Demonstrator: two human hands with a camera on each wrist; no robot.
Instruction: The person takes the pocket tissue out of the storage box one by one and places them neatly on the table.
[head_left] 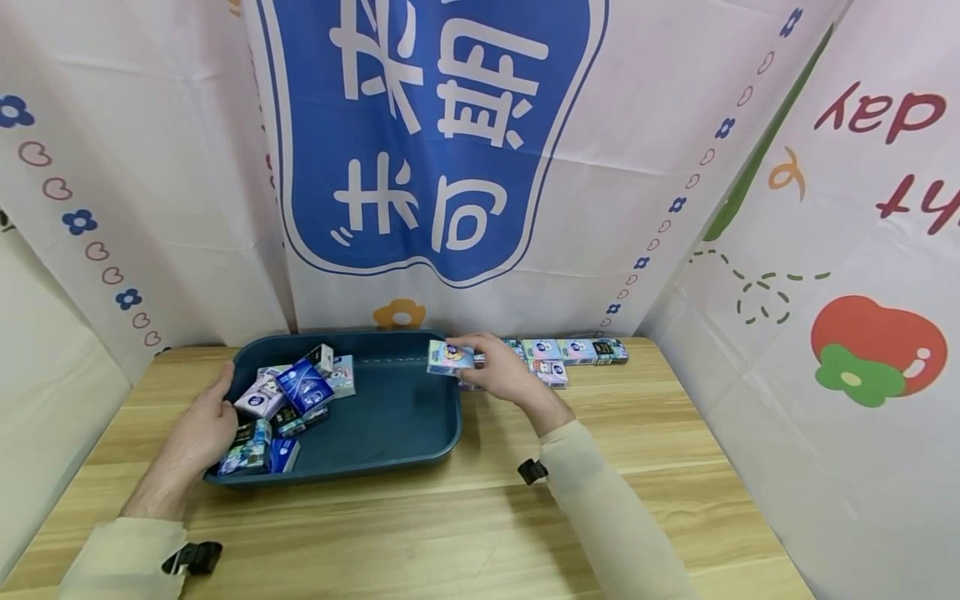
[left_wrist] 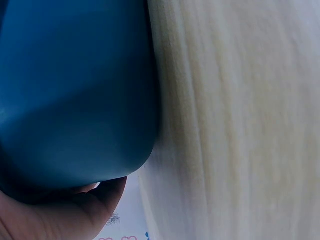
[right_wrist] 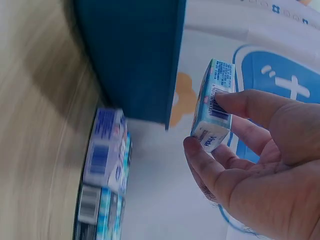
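A dark teal plastic tray (head_left: pixel 375 429) sits on the table, with several small packs of pocket tissues (head_left: pixel 305 387) piled in its left half. My left hand (head_left: pixel 202 425) grips the tray at its left end, and the left wrist view shows that hand (left_wrist: pixel 65 215) along the tray's outer wall (left_wrist: pixel 85 100). Between thumb and fingers, my right hand (head_left: pixel 498 367) pinches a light blue tissue pack (head_left: pixel 450 357) over the tray's right rim. In the right wrist view this pack (right_wrist: pixel 215 100) shows a barcode and Vinda lettering.
To the right of the tray, more tissue packs (head_left: pixel 577 351) lie in rows along the back of the wooden table (head_left: pixel 637 467). A printed white cloth (head_left: pixel 600 208) hangs right behind the table, with further cloth at both sides.
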